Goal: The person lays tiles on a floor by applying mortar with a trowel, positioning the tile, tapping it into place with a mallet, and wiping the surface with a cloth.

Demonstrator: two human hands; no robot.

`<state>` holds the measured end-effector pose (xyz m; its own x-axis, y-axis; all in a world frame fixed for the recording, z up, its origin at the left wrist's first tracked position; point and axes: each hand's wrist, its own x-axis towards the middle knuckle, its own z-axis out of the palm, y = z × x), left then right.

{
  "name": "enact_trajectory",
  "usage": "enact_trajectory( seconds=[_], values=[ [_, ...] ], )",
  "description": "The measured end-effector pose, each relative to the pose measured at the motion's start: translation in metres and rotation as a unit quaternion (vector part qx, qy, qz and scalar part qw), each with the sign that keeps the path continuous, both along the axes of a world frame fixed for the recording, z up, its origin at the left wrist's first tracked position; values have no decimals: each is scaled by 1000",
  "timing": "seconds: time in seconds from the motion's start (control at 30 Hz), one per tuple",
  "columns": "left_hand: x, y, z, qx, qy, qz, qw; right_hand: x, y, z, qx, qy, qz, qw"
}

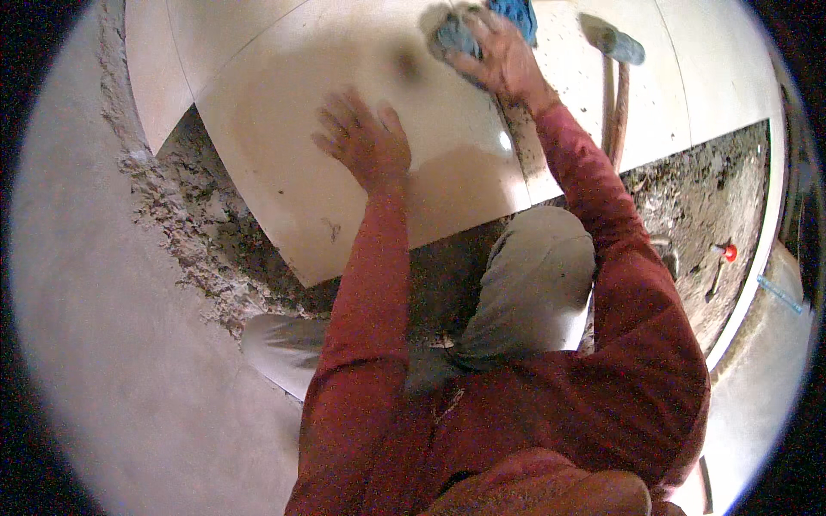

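Observation:
Spread fingers of my left hand (361, 138) are over a large cream tile (284, 198); I cannot tell if they touch it. At the top centre, my right hand (508, 64) grips a grey-blue wad (453, 34), perhaps a rag or sponge, on the tile surface near a seam with dark grit along it. A bright blue item (518, 15), possibly cloth, sits just beyond that hand. To its right, a mallet (621, 47) with a blue-grey head and wooden handle lies on the tiles, partly behind my right arm.
Rough mortar bed (206, 206) borders the tiles. On the right are a red-topped tool (727, 254), a partly hidden metal object (664, 254), a long pale strip (755, 267) and a small blue strip (779, 292). Smooth grey floor (103, 327) extends left. My knees are below the tiles.

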<state>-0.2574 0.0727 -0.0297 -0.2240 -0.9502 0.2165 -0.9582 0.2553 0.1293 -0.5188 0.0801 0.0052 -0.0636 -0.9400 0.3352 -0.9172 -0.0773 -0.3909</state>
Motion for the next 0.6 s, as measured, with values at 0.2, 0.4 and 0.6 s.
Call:
enact_trajectory(
  seconds=[0.2, 0.4, 0.6],
  values=[
    [8, -1, -11, -59, 59, -24, 996, 49, 176, 15, 69, -5, -19, 997],
    [58, -11, -27, -13, 93, -156, 983, 54, 308, 29, 332, -53, 14, 942],
    [240, -78, 100, 265, 112, -247, 925, -23, 254, 138, 101, -284, -118, 946]
  ],
)
